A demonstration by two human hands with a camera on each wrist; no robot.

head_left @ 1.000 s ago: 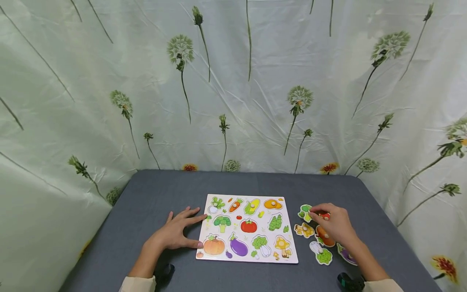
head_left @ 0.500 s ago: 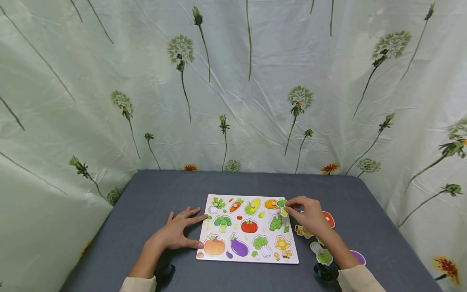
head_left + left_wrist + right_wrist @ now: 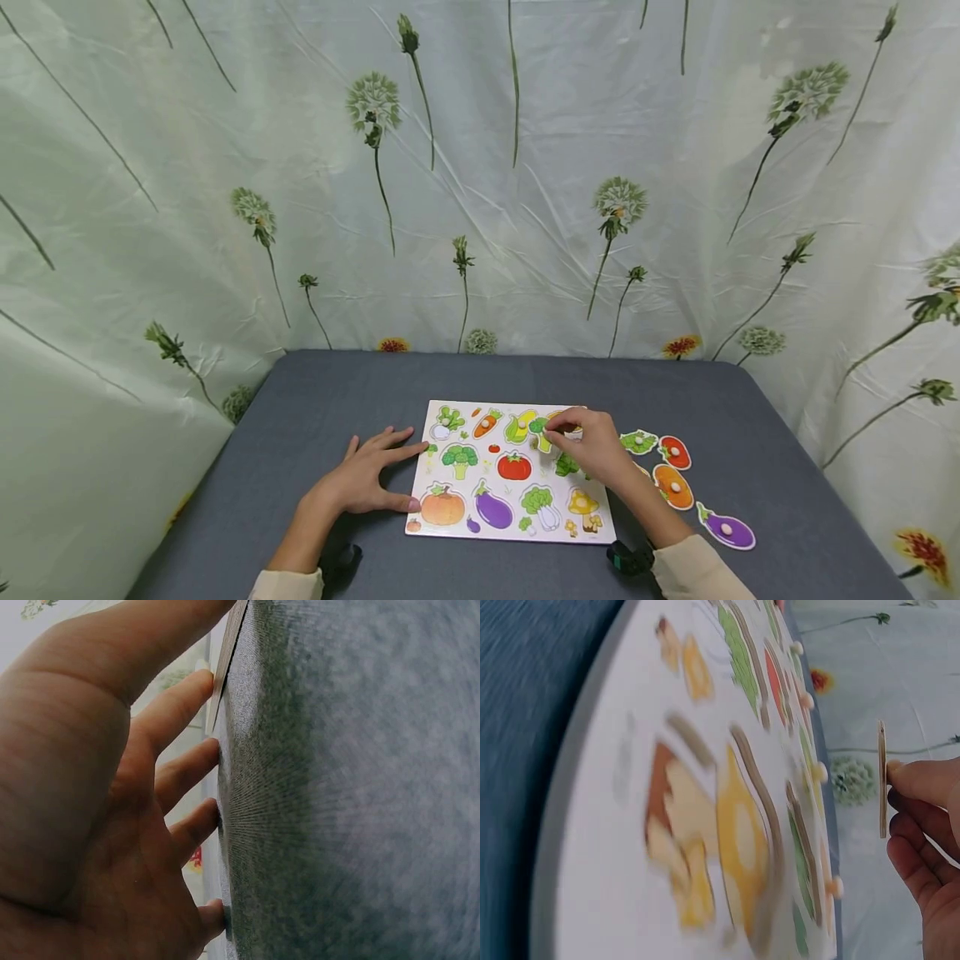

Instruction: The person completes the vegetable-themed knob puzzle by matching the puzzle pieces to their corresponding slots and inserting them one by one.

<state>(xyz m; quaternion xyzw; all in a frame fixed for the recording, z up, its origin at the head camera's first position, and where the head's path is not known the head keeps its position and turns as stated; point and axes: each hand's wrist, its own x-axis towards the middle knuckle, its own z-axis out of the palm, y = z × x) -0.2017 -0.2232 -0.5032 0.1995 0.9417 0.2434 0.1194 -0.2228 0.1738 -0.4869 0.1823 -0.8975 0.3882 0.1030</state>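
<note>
A white vegetable puzzle board (image 3: 457, 533) lies on the table. My left hand (image 3: 367, 482) rests at its left side with fingers spread, fingertips and thumb at the board's edge; in the left wrist view the fingers (image 3: 184, 776) are straight. My right hand (image 3: 596, 450) pinches a broccoli puzzle piece (image 3: 540, 432) by its knob, above the upper right of the board near the corn. Seen edge-on in the right wrist view, the piece (image 3: 882, 802) is thin and held away from the board. A carrot piece (image 3: 486, 423) with a knob sits in the top row.
Right of the board lie loose knobbed pieces: a green leafy one (image 3: 639, 442), a tomato (image 3: 675, 452), an orange pumpkin (image 3: 672, 487) and an eggplant (image 3: 726, 528). My right forearm hides others. Behind the grey table (image 3: 375, 379) hangs a dandelion-print curtain (image 3: 480, 208).
My right hand has lifted the broccoli piece from the loose pieces and carried it left over the board. My left hand has stayed at the board's left edge.
</note>
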